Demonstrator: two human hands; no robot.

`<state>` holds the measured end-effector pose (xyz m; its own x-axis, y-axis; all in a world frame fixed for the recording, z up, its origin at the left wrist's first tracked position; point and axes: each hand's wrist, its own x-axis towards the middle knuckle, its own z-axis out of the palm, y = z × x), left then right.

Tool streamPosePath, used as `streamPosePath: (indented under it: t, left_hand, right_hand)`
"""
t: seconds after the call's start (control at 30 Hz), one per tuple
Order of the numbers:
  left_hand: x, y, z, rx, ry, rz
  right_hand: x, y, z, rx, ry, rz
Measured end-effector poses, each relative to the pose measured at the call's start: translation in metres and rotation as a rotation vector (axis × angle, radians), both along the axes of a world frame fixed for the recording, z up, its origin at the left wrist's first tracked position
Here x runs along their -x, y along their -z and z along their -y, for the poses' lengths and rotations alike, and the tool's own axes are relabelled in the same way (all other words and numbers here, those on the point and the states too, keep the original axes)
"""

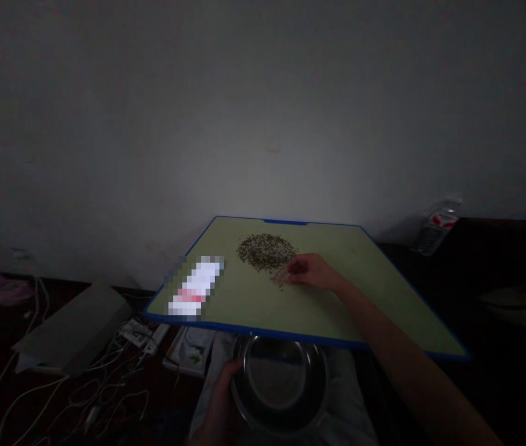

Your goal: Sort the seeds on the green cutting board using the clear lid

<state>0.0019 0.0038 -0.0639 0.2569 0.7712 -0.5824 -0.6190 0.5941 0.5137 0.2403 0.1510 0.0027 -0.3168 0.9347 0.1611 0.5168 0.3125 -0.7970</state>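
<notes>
A low pile of small mixed grains [265,250], brown and pale, is spread on a light-green board [337,244] with a blue edge. At the pile's near right side, my right hand [311,271] has its fingers closed on a thin clear plastic piece with a curved edge [281,276]. A few loose grains lie beside that piece. Below the board's front edge, a shiny metal bowl [316,396] rests on my lap. My left hand [228,387] grips the bowl's left rim, with its fingers partly hidden. The bowl's contents are too dark to make out.
On the board's left lies a bright, blurred-out phone-like rectangle [197,285]. A plastic bottle [437,226] leans by the wall at right. Leftward on the floor are a grey box [74,328], tangled white cables [95,393] and a pink bag [2,290].
</notes>
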Motion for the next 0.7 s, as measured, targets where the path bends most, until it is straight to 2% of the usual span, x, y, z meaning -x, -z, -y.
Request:
streamPosePath:
  t: [0.17, 0.37, 0.5, 0.7]
  left_hand:
    - [-0.004, -0.015, 0.001, -0.009, -0.018, -0.011]
    - [-0.004, -0.021, 0.003, -0.023, 0.014, 0.019]
    - [-0.002, -0.017, 0.003, -0.024, 0.026, 0.045]
    - [0.002, 0.000, 0.002, -0.010, 0.063, 0.082]
  right_hand:
    - [-0.004, -0.005, 0.006, -0.063, 0.015, 0.167]
    - [-0.005, -0.011, 0.026, -0.072, 0.115, 0.270]
    - [-0.009, -0.009, 0.046, -0.093, 0.209, 0.318]
    - [-0.022, 0.001, 0.080, -0.072, 0.332, 0.243]
